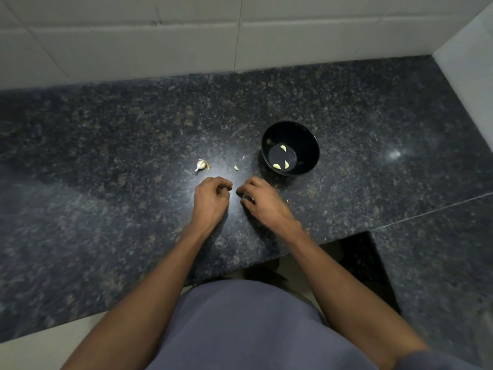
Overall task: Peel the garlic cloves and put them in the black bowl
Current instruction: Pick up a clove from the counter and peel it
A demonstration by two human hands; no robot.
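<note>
Arms: both bare forearms reach forward from the body over the dark speckled tabletop point(106, 145), converging so that the two hands sit just beside each other, near the middle of the view
Left hand point(212, 200): back of the hand up, fingers curled in toward the palm; whether anything is pinched inside cannot be told
Right hand point(260, 200): back of the hand up, angled toward the left one, fingers curled down to the tabletop; something small and dark shows under the fingertips, too unclear to name
Gap between hands: narrow, with a bright patch of reflected light on the stone there
Loose clove point(236, 167): pale, lying bare on the tabletop just beyond the hands, between them and the bowl's left side
Garlic piece point(202, 165): white with papery skin and a brownish scrap beside it, on the tabletop beyond the left hand, apart from it
Black bowl point(269, 156): upright, beyond and to the right of the right hand, near but not touching
Peeled cloves point(277, 165): three pale ones lie in the bowl's bottom, two at the near side and one farther back
Backdrop: light tiled wall point(160, 44) behind the tabletop
</note>
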